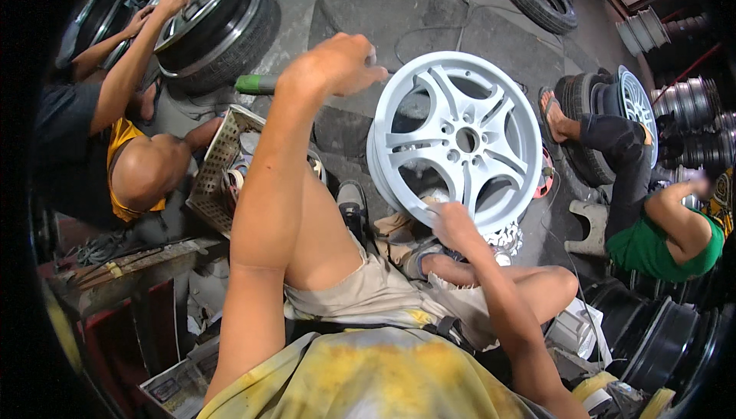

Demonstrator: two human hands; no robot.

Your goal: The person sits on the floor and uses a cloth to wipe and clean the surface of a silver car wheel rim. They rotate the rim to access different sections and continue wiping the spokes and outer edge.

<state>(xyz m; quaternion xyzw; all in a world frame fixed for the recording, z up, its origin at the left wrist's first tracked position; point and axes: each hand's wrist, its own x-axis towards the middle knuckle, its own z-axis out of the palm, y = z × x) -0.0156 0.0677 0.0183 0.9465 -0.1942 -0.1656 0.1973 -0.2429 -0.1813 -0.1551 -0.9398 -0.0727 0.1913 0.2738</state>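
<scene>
A pale grey-white alloy wheel rim (467,141) with paired spokes stands tilted before me, its face turned up toward me. My left hand (341,65) is raised just off the rim's upper left edge. Its fingers are bent but apart, the fingertips greyish, and nothing shows in them. At the rim's lower edge is my right hand (458,229), blurred and closed, fingertips against the rim. Whatever it pinches is too small or hidden to make out. My bent legs and shoes lie below the rim.
A perforated plastic basket (208,177) with odds and ends stands left of my leg. A green-ended tool (257,84) lies beyond it. At far left, a person handles a rim on a tire (230,43). Another person in green (667,243) sits right, near a white stool (589,229) and stacked rims.
</scene>
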